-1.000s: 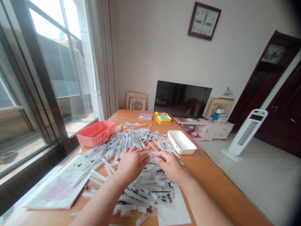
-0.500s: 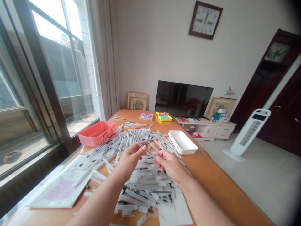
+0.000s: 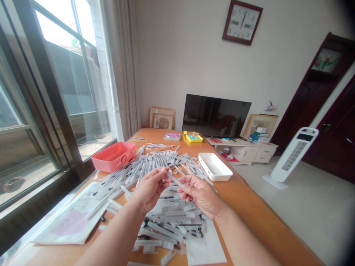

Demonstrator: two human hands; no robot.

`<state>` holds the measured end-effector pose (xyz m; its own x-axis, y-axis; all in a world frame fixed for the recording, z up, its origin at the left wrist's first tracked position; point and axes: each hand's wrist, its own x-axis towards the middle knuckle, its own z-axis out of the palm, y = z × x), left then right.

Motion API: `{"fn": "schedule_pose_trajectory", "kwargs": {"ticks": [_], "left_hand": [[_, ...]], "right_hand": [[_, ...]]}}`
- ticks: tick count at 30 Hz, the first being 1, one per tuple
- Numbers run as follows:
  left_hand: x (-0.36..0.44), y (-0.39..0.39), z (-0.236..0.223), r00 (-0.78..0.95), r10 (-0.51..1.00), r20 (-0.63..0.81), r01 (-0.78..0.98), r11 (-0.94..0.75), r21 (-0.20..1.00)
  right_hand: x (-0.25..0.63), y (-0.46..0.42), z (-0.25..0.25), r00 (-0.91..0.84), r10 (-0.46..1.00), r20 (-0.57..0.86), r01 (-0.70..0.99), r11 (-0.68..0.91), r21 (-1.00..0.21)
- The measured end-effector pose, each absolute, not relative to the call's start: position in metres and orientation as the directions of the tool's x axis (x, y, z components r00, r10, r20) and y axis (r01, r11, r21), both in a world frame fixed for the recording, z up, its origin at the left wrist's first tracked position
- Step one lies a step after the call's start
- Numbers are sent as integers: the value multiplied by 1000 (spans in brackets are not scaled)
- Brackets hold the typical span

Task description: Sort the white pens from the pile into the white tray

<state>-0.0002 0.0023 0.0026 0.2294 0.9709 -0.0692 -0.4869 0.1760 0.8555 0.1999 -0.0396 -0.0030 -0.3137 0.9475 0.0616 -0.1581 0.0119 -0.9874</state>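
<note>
A slim translucent pen barrel (image 3: 175, 179) spans the gap between my two hands, tilted down to the right. My left hand (image 3: 154, 186) pinches its upper left end with thumb and forefinger. At the lower right end, the fingers of my right hand (image 3: 197, 193) are closed around it. Beneath and beyond the hands spreads a heap of pens (image 3: 155, 164) with clear white barrels. Nearer to me lie loose white pen caps and barrels (image 3: 159, 232) with thin black refills among them. Small black parts (image 3: 200, 232) are scattered there too.
A red plastic basket (image 3: 113, 157) stands at the table's left, a white tray (image 3: 215, 168) at its right edge. Paper sheets (image 3: 69, 218) lie at front left. A booklet (image 3: 172, 136) and a yellow box (image 3: 193, 138) sit at the far end of the wooden table (image 3: 249, 207).
The pen barrel now shows clearly between my hands. My left hand has shifted slightly left and turned, while my right hand has stayed nearly in place.
</note>
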Motion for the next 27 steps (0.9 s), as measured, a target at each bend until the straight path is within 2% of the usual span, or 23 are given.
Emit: {"fn": "schedule_pose_trajectory", "kwargs": {"ticks": [4, 9, 12, 16, 21, 27], "left_hand": [[0, 1, 3, 212, 977, 18, -459, 83, 884], [3, -3, 8, 179, 968, 178, -277, -124, 953], [5, -6, 13, 160, 965, 207, -199, -174, 964], [5, -5, 13, 128, 967, 219, -222, -187, 957], [-7, 7, 5, -79, 971, 225, -266, -238, 934], [-22, 19, 1, -317, 896, 311, -45, -342, 939]], "right_hand": [[199, -38, -6, -311, 948, 61, -127, 22, -992], [198, -35, -12, -264, 965, -5, -19, -11, -1000], [196, -35, -13, -261, 965, -11, 11, -8, -1000], [199, -32, -15, -238, 971, -25, 95, -2, -995], [215, -26, -20, -143, 990, -19, 341, 31, -939], [232, -24, -23, -156, 987, 49, 581, 132, -803]]}}
